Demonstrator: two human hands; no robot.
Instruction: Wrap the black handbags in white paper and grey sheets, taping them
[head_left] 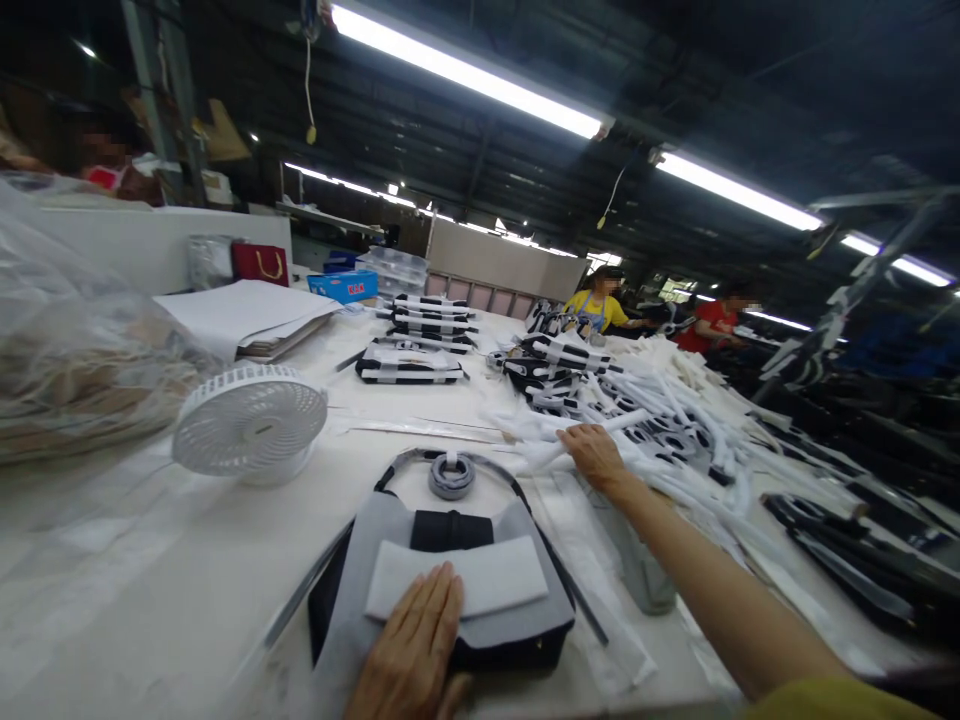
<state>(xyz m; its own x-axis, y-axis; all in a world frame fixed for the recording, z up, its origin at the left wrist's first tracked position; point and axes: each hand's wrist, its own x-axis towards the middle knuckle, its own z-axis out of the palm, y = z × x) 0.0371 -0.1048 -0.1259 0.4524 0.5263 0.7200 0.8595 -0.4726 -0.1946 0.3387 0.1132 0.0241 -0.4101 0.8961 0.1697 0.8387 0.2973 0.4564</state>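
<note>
A black handbag (517,652) lies on the white table in front of me, partly covered by a grey sheet (360,570). On top of it rests a folded white foam piece (502,575), and my left hand (416,630) presses flat on its left part with fingers stretched out. The bag's handle (397,462) arches away from me, with a wrapped grey ring (451,476) inside the arch. My right hand (594,455) reaches forward to the right, its fingers curled over the end of a white foam strip (551,450) beside a heap of strips.
A white fan (251,425) stands to the left, near a plastic-wrapped bundle (82,340). Wrapped black bags (411,365) are stacked farther back, by a blue box (343,286). A heap of wrapped black parts (555,370) lies at right. Two people work beyond it.
</note>
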